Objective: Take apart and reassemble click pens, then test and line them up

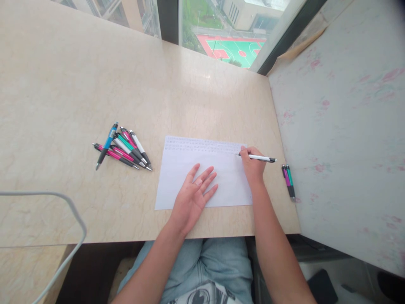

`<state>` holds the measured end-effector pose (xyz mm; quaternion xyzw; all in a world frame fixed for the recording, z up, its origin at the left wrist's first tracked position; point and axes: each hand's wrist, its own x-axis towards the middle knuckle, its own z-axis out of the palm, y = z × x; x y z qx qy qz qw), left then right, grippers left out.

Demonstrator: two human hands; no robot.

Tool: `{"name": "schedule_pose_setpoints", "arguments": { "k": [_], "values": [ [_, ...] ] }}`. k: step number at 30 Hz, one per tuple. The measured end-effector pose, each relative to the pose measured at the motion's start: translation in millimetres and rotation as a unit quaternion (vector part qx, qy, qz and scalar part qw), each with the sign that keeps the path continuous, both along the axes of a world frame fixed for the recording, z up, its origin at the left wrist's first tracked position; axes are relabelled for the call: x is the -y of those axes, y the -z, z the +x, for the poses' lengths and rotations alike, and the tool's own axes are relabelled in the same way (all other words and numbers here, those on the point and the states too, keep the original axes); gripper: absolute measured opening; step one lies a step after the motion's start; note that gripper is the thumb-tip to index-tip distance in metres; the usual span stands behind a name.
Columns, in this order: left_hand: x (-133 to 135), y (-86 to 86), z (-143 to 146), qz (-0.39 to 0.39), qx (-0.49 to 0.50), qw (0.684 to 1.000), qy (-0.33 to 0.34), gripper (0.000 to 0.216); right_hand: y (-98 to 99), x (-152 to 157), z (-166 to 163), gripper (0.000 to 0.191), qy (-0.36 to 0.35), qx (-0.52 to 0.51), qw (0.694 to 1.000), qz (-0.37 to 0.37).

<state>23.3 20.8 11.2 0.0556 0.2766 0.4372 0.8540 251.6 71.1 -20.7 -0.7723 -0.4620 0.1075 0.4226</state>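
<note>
A white sheet of paper point(177, 185) lies on the table near its front edge, with several lines of small handwriting across its top. My right hand point(254, 166) is closed around a white pen point(261, 158) with black ends. The pen's tip is at the right end of the lowest written line; whether it touches the paper I cannot tell. Over the lower middle of the sheet rests my left hand point(194, 192), palm turned partly up, fingers spread and holding nothing.
A pile of pens point(128, 147) in pink, green, white and blue lies left of the paper. Two more pens point(288, 181), purple and green, lie by the flowered wall point(341, 126). A white cable point(68, 200) curves over the front left of the table point(79, 84). Windows border the back.
</note>
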Motion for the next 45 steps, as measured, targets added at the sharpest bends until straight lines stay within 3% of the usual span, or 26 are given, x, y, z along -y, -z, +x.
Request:
{"name": "schedule_pose_setpoints", "arguments": {
  "k": [34, 38, 42, 45],
  "values": [
    [0, -1.1, 1, -0.001, -0.008, 1.0, -0.006, 0.059, 1.7, 0, 4, 0.034, -0.002, 0.042, 0.999, 0.019],
    [1, -0.2, 1, -0.001, -0.005, 1.0, -0.007, 0.059, 2.4, 3, 6, 0.033, 0.013, -0.043, 0.998, 0.047],
    [1, 0.8, 0, 0.002, -0.003, 1.0, -0.007, 0.061, 4.6, 5, 10, 0.037, 0.022, -0.191, 0.977, 0.092],
    [1, 0.6, 0, 0.0, -0.002, 1.0, -0.007, 0.061, 5.8, 5, 11, 0.043, 0.014, -0.234, 0.965, 0.117]
  ]
}}
